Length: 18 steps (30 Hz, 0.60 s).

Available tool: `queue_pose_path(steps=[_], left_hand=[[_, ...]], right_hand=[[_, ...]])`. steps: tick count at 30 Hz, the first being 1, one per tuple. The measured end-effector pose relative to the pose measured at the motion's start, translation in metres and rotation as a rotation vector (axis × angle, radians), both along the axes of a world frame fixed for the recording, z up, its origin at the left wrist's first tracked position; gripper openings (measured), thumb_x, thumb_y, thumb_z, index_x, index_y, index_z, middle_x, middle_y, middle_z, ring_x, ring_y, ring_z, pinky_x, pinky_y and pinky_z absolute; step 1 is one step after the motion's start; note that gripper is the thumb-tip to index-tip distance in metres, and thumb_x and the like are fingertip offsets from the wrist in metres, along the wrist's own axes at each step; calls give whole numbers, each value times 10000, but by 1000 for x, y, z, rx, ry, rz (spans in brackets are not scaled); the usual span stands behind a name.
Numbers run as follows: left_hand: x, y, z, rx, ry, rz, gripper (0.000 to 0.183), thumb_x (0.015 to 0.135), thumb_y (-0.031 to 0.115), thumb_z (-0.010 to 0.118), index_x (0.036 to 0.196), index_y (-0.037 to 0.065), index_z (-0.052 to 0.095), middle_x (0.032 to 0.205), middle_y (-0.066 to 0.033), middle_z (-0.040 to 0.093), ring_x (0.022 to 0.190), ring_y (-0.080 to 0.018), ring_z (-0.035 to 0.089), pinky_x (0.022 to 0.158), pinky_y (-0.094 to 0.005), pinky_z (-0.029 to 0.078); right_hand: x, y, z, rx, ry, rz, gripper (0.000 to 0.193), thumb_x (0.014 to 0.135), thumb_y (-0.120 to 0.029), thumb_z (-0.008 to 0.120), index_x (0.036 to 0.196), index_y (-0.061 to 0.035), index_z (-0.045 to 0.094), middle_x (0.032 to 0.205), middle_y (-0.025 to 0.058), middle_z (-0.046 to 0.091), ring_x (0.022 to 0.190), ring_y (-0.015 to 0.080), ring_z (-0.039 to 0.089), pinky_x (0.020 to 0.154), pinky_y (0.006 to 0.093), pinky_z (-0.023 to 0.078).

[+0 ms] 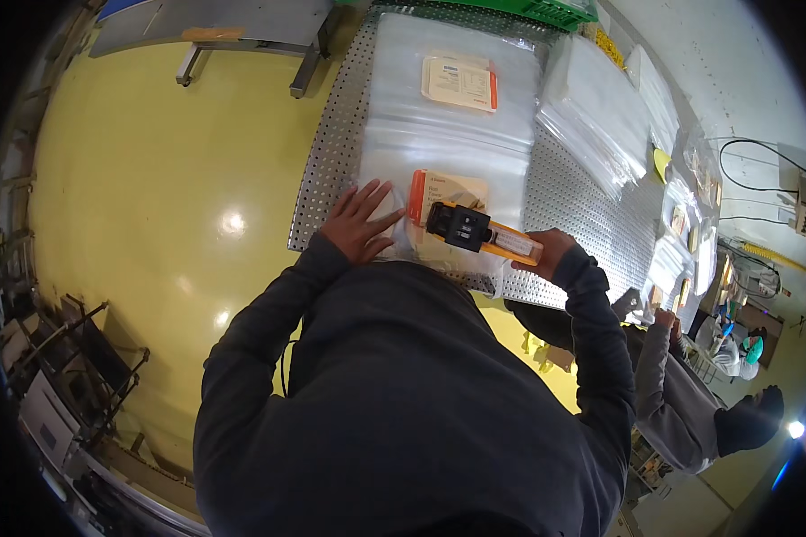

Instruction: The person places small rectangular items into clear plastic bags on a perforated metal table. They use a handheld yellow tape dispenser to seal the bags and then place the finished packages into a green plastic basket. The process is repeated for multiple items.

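Note:
My right hand (555,251) is closed round the handle of a yellow and black label gun (461,227). The gun's black head lies over a beige printed card (455,186) with a red edge, and hides part of it. This card rests on the nearer stack of clear plastic bags (501,179). Beside the card, my left hand (358,222) lies flat on the bags' left side with its fingers spread, holding nothing. Farther up, a second beige card (459,84) with a red edge rests on another stack of clear bags (403,63).
A perforated metal table (569,213) carries the stacks. More clear bags (595,103) lie to the right, and a green crate (546,11) stands at the far edge. At right, a co-worker in a grey sleeve (655,358) works at the table. A metal bench (242,27) stands far left.

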<state>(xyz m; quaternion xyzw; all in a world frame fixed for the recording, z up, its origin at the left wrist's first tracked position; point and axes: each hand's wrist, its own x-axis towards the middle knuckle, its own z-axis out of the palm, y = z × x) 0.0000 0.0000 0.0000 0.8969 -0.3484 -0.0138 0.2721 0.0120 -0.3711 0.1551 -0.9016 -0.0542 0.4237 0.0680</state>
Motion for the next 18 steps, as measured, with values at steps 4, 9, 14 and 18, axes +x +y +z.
queue_pose_path(steps=[4, 9, 14, 18], left_hand=[[0, 12, 6, 37, -32, 16, 528, 857, 347, 663, 1361, 245, 545, 1520, -128, 349, 1424, -302, 297, 1150, -496, 223], [8, -1, 16, 26, -68, 55, 321, 855, 307, 670, 1159, 206, 677, 1412, -111, 465, 1314, -294, 411, 1092, -499, 290], [99, -21, 17, 34, 475, -222, 179, 906, 251, 637, 926, 103, 737, 1025, -97, 690, 917, -248, 634, 876, -390, 477], [234, -47, 5, -594, 678, -29, 233, 898, 218, 576, 879, 9, 677, 853, -84, 703, 786, -161, 638, 734, -336, 506]], right_hand=[[-23, -45, -24, -23, -267, -10, 448, 745, -403, 805, 1069, -113, 700, 916, 156, 695, 853, 347, 675, 777, 415, 539], [-66, -119, -20, 198, -380, -403, 545, 768, -314, 804, 1177, -15, 604, 1033, 159, 646, 830, 303, 663, 768, 384, 536], [-104, -102, -20, 882, -559, -1007, 457, 765, -21, 734, 1181, -23, 544, 982, 58, 628, 814, 156, 620, 693, 287, 520], [-99, -63, -33, 990, -569, -981, 293, 824, -9, 692, 1094, -2, 578, 879, 81, 651, 777, 190, 651, 700, 327, 539]])
